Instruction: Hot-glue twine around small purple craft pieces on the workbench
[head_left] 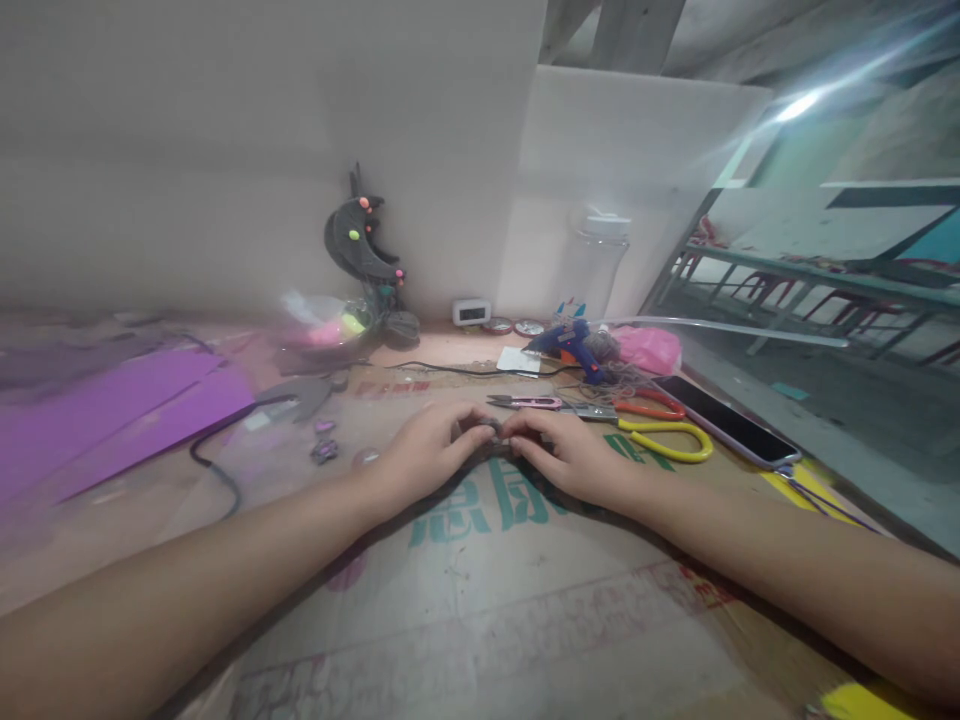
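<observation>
- Head view: the person's left hand [435,452] pinches a small grey piece [492,428] between thumb and fingers, above the printed cardboard [465,610].
- The right hand [574,460] curls in at the piece's edge; whether its fingertips grip, one cannot tell.
- Beyond the right hand lie yellow-and-red-handled scissors [664,440].

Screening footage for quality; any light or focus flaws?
Head view: the lamp at upper right flares into a long streak; the purple sheet at left is smeared, the scissors look crisper; a shadow edges the left forearm; the grey thing between left hand and right hand is too indistinct to name.
</observation>
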